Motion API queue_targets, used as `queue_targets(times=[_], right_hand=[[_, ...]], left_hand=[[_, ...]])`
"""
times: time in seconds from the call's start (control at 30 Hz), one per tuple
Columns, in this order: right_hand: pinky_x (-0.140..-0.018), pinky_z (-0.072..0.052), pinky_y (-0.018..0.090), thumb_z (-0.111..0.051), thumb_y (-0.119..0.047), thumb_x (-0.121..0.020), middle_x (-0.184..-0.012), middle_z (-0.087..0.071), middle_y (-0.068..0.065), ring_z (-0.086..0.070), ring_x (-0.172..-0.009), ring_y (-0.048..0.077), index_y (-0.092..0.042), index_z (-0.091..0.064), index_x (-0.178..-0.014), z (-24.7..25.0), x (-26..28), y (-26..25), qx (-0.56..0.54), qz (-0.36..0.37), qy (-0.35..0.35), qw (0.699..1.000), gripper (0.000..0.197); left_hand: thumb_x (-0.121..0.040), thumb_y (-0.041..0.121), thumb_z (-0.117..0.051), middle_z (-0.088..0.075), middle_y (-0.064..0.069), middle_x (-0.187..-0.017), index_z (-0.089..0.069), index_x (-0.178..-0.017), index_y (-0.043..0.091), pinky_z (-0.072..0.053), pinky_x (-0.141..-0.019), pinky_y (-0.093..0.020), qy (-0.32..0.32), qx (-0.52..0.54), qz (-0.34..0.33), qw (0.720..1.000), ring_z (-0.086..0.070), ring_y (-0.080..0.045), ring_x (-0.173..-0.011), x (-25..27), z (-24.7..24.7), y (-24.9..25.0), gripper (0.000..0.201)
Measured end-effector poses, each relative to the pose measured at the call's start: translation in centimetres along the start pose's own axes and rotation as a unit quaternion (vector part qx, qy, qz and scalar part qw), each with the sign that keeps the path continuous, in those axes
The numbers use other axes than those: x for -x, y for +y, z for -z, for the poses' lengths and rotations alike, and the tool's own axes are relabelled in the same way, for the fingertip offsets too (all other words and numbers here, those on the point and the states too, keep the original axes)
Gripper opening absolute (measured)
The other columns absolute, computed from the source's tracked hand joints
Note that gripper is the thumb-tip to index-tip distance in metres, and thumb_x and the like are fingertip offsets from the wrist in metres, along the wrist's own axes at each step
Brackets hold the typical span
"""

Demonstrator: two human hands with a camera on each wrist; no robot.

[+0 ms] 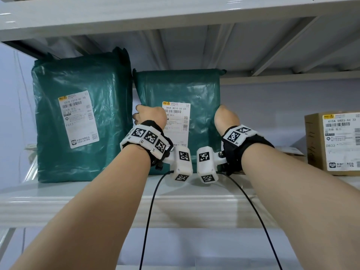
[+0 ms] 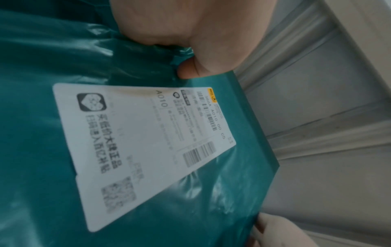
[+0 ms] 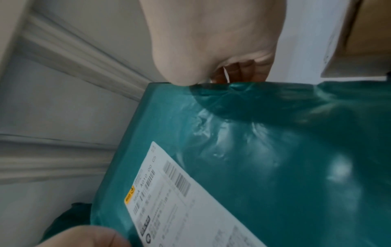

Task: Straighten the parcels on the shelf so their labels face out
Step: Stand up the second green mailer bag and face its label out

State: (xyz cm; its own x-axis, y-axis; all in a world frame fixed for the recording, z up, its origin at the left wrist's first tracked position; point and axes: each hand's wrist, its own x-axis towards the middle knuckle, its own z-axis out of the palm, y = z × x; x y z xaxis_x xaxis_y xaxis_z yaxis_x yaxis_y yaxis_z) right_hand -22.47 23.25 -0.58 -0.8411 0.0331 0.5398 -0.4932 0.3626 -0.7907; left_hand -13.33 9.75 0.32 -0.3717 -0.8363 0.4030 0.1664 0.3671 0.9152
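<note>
Head view: both hands (image 1: 150,115) hold green parcel (image 1: 196,90) upright, label (image 1: 176,121) outward.

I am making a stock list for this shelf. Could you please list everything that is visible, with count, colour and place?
green bag parcel: 1, teal, left on the shelf, label facing out
held green parcel: 1, teal, centre, standing, label facing out
cardboard box: 1, brown, right, label facing out
shelf: 1, white
left hand: grips the held parcel's left edge
right hand: grips its right edge
</note>
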Motion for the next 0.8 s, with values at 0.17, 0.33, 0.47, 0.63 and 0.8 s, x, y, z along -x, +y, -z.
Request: queue_targets(times=[0.17,0.33,0.47,0.63,0.8], right_hand=[[-0.087,-0.039,0.037,-0.022,-0.016,-0.099,-0.112,-0.057,0.025,-0.051,-0.097,0.033,-0.003,-0.054,-0.098,0.4,0.9,-0.4,-0.103,-0.046,-0.027,0.993,0.035],[-0.076,-0.034,0.033,-0.02,-0.026,-0.1,-0.092,-0.051,0.014,-0.046,-0.086,0.029,-0.005,-0.048,-0.088,0.3,1.5,-0.6,-0.135,-0.064,-0.025,0.988,0.037],[-0.073,-0.034,0.033,-0.02,-0.032,-0.1,-0.065,-0.044,0.007,-0.046,-0.082,0.029,-0.005,-0.049,-0.076,0.1,1.8,-0.9,-0.12,-0.061,-0.023,0.991,0.046],[-0.062,-0.034,0.033,-0.02,-0.03,-0.099,-0.061,-0.04,0.006,-0.043,-0.061,0.025,-0.006,-0.04,-0.064,-0.3,2.1,-1.1,-0.124,-0.055,-0.013,0.991,0.047],[-0.069,-0.035,0.035,-0.02,-0.029,-0.099,-0.06,-0.039,0.006,-0.044,-0.069,0.028,-0.008,-0.036,-0.06,-0.5,2.3,-1.3,-0.133,-0.049,-0.006,0.99,0.047]], left_hand=[[-0.09,0.011,-0.038,-0.01,-0.017,-0.157,-0.027,-0.145,0.009,-0.022,-0.117,-0.045,0.017,-0.025,0.013,0.999,-0.02,-0.036,-0.142,0.0,0.1,-0.1,0.056],[-0.089,0.01,-0.04,-0.017,-0.018,-0.155,-0.029,-0.142,0.007,-0.022,-0.116,-0.045,0.054,-0.013,0.02,0.998,-0.023,-0.035,-0.141,0.1,0.0,0.1,0.054],[-0.089,0.009,-0.043,-0.025,-0.017,-0.15,-0.033,-0.139,0.006,-0.025,-0.112,-0.04,0.107,-0.008,0.03,0.994,-0.029,-0.033,-0.137,0.5,-0.2,0.5,0.051],[-0.087,0.006,-0.044,-0.031,-0.015,-0.145,-0.034,-0.137,0.008,-0.027,-0.11,-0.039,0.145,0.006,0.029,0.989,-0.034,-0.032,-0.133,0.2,-0.4,0.7,0.051],[-0.087,0.007,-0.045,-0.031,-0.014,-0.144,-0.03,-0.14,0.011,-0.032,-0.108,-0.039,0.146,0.003,0.043,0.988,-0.036,-0.032,-0.131,-0.3,-0.5,0.4,0.055]])
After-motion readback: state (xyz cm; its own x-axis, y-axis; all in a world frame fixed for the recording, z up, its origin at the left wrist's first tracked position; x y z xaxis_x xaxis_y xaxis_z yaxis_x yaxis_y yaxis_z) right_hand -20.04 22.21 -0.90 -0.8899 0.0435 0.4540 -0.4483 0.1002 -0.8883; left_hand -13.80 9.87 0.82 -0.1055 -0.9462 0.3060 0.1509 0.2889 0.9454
